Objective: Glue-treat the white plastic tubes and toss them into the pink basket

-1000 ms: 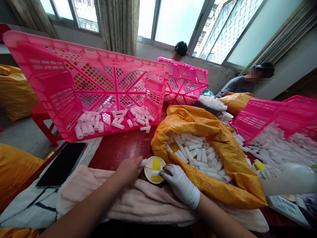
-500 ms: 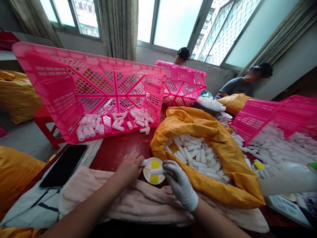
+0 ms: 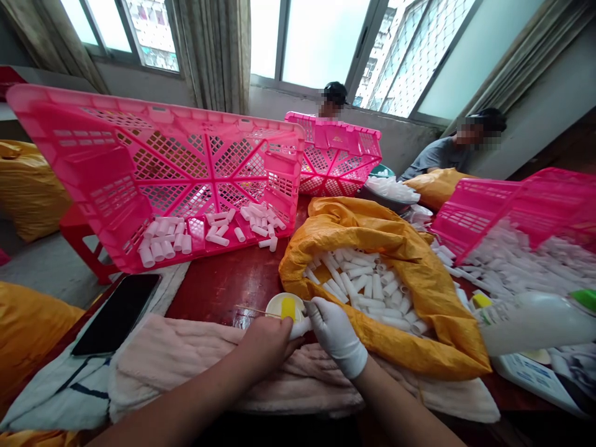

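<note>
Where the towel point(image 3: 186, 354) lies, the left hand point(image 3: 266, 343) and gloved right hand point(image 3: 336, 335) both pinch one white tube point(image 3: 298, 326) just beside the dish point(image 3: 274, 302), likely so its yellow paste is handy.

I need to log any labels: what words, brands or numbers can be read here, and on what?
No text is readable.
Bottle label: print too blurred.
Paper under it: blue print too small.
Phone: screen dark.
Tube in left hand and right hand: no print shows.
</note>
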The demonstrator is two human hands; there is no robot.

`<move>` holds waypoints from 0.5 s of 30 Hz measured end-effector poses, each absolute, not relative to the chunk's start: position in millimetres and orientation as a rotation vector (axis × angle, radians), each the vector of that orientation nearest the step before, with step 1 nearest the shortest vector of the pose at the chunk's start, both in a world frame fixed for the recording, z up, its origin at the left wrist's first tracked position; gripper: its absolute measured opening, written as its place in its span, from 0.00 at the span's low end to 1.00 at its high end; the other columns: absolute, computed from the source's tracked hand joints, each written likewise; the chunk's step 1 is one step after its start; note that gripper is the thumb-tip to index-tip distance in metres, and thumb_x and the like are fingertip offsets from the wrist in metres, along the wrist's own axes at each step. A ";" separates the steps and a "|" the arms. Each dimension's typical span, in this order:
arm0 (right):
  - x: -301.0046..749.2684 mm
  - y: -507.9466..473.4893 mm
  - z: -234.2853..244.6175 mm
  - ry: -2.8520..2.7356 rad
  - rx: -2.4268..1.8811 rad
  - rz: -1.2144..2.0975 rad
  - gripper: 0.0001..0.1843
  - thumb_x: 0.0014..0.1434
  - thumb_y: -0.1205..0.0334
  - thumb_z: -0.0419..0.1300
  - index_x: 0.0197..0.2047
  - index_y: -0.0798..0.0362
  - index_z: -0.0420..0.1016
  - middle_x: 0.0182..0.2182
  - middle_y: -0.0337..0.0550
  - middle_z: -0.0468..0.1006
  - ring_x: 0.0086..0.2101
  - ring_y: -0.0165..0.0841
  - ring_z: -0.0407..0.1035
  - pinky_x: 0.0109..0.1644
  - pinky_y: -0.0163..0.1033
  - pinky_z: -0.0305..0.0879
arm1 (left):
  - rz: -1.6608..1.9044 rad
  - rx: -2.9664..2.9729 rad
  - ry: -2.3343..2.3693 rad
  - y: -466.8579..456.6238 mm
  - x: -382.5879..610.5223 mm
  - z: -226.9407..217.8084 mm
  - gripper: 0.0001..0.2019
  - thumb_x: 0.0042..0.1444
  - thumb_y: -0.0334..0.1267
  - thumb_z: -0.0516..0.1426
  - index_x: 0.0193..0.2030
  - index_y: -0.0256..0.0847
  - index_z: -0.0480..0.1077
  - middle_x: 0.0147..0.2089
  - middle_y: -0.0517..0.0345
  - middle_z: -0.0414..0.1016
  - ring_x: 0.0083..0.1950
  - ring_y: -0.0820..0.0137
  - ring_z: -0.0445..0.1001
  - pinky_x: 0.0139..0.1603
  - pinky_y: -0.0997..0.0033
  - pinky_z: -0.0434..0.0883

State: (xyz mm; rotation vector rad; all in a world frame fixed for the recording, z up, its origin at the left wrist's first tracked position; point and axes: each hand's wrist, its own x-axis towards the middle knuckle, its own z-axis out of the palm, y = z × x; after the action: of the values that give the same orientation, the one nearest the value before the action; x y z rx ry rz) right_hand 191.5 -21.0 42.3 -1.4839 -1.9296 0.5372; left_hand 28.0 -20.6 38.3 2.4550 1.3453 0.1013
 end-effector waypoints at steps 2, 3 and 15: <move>189.7 -23.3 37.2 -1.915 -1.483 0.520 0.22 0.61 0.52 0.43 0.23 0.54 0.63 0.17 0.38 0.66 0.20 0.27 0.61 0.24 0.32 0.57 | 0.110 2.387 1.307 -21.2 31.5 41.8 0.22 0.55 0.53 0.43 0.34 0.37 0.67 0.32 0.49 0.73 0.33 0.65 0.70 0.31 0.72 0.61; 189.0 -25.3 35.8 -1.905 -1.444 0.504 0.22 0.62 0.52 0.42 0.23 0.54 0.64 0.18 0.38 0.66 0.20 0.27 0.61 0.24 0.31 0.57 | 0.132 2.326 1.269 -21.0 31.9 43.4 0.22 0.55 0.54 0.43 0.33 0.37 0.67 0.31 0.51 0.72 0.32 0.67 0.70 0.30 0.74 0.61; 272.1 -127.3 50.9 -1.691 -1.560 0.123 0.09 0.56 0.57 0.52 0.36 0.51 0.70 0.31 0.45 0.75 0.30 0.34 0.70 0.33 0.36 0.67 | 0.289 2.094 0.900 33.1 22.2 63.1 0.17 0.54 0.45 0.49 0.48 0.41 0.64 0.39 0.57 0.68 0.37 0.72 0.66 0.39 0.74 0.65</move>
State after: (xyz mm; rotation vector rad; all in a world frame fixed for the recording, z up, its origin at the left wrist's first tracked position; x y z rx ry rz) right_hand 272.1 -127.3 50.9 -1.5596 -1.6913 0.1230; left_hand 22.2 33.1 63.1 2.0940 0.9003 0.2888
